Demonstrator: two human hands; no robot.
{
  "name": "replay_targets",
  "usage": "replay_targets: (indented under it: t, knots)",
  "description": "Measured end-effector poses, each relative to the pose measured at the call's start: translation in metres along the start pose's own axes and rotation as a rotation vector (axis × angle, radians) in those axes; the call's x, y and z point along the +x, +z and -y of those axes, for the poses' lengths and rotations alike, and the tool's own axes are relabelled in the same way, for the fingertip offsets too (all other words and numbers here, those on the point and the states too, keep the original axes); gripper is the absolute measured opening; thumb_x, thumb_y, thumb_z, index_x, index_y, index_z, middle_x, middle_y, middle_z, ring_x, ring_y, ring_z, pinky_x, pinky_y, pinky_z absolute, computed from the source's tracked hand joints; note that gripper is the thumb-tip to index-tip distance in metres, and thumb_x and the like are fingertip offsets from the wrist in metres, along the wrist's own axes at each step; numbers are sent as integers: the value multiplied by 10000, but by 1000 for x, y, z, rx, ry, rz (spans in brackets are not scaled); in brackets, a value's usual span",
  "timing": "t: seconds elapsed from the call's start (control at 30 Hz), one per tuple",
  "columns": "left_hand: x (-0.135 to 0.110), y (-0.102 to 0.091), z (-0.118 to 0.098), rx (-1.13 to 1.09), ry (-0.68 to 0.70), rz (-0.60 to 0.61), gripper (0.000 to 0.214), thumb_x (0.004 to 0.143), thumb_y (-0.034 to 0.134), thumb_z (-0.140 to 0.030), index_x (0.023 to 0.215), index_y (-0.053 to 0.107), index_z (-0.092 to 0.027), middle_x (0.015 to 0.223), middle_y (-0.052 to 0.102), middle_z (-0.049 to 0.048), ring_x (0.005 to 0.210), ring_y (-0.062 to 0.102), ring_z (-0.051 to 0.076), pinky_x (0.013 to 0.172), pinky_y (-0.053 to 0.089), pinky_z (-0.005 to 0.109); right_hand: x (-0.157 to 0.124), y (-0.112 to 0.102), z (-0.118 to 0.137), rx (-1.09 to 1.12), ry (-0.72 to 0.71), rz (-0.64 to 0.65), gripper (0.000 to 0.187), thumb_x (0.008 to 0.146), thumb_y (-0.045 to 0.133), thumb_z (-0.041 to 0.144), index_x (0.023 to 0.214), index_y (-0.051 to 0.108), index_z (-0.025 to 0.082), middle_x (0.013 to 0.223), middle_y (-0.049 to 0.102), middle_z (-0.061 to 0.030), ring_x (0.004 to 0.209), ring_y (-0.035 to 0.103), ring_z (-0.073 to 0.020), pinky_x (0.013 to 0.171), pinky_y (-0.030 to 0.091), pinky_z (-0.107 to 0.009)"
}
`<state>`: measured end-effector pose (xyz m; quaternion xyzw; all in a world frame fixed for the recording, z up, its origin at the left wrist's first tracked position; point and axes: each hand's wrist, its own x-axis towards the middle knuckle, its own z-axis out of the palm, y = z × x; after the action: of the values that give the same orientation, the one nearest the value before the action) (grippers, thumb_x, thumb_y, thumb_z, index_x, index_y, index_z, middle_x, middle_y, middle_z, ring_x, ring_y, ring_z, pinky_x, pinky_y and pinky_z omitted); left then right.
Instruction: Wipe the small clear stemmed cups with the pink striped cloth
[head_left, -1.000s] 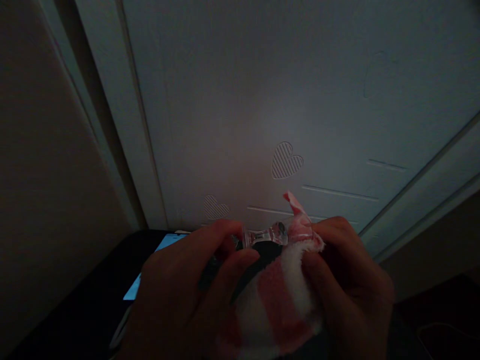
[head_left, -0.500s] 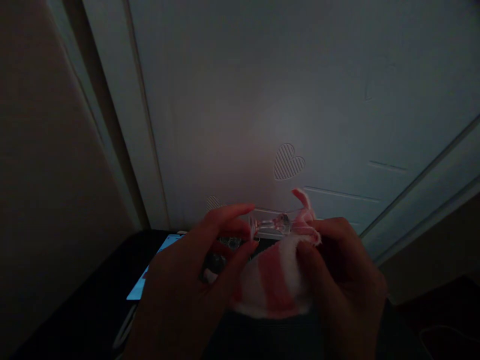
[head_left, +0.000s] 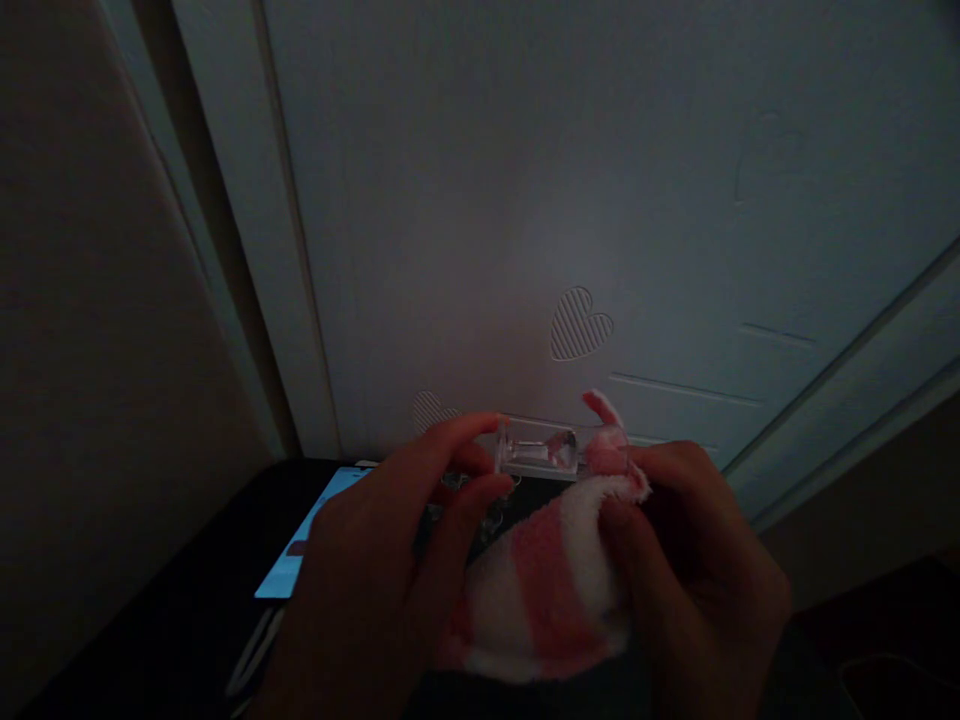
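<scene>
A clear, see-through block-like piece [head_left: 536, 449] with a narrow shape inside lies level between my two hands; its exact kind I cannot make out. My left hand [head_left: 405, 520] holds its left end between thumb and fingertips. At its right end, my right hand [head_left: 697, 550] pinches a fluffy pink-and-white striped cloth [head_left: 551, 575] against it. One corner of the cloth sticks up behind the piece, while the larger part hangs below. Dim light hides the curled fingers of my right hand.
Below and left, a lit phone screen [head_left: 307, 540] lies on a dark surface [head_left: 187, 580]. Several small clear shiny things [head_left: 491, 525] sit behind my left hand. A pale panel [head_left: 465, 200] with engraved hearts [head_left: 579, 325] rises close in front.
The clear piece has turned, so a flatter, rectangular side now faces me. The striped cloth hangs slightly lower, and my left thumb and finger have opened a little wider around the end.
</scene>
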<state>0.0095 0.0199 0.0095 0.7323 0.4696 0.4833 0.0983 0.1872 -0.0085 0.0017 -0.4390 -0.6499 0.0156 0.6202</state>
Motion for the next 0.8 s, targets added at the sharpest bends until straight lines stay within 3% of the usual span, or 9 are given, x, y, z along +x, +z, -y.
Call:
replay_targets:
  t: [0.1,0.3,0.43,0.5,0.67,0.8]
  knots:
    - [3,-1,0,23,5,17,228,993,455,-406,1088,638,-307,900,776,-64,774,736,153,680,540,246,0,0,2,-11,2,-6,206,872,610,111,994,659,269,874,612,26,760,579,-105,610,436,-213]
    - [3,-1,-5,-51,-30,9,278,955,486,-501,911,649,-280,801,758,-42,671,715,168,624,568,261,-2,-2,-1,-15,2,-8,210,869,606,108,994,655,270,857,592,23,737,565,-116,611,433,-234]
    - [0,2,-7,-185,-71,57,242,924,565,-461,1125,581,-327,953,728,-29,644,701,132,476,560,194,0,0,2,-8,36,-31,188,877,594,126,970,664,274,856,606,24,730,562,-119,632,438,-245]
    - [1,4,-9,-201,-34,58,315,897,628,-393,1197,534,-378,996,710,-48,623,684,114,505,568,198,1,0,5,-8,25,-23,192,880,586,118,965,664,272,874,624,27,765,573,-114,647,440,-233]
    - [8,4,-14,-140,115,67,84,891,623,-249,935,627,-320,890,706,-64,696,678,130,605,547,238,2,-1,9,-12,-4,18,203,871,591,103,972,662,264,880,639,26,787,593,-111,648,453,-221]
    - [8,2,-14,-116,116,50,56,897,628,-246,901,620,-302,851,680,-65,665,652,126,608,529,245,2,-1,8,-19,15,1,183,864,601,115,941,671,265,856,638,23,758,587,-125,627,440,-241]
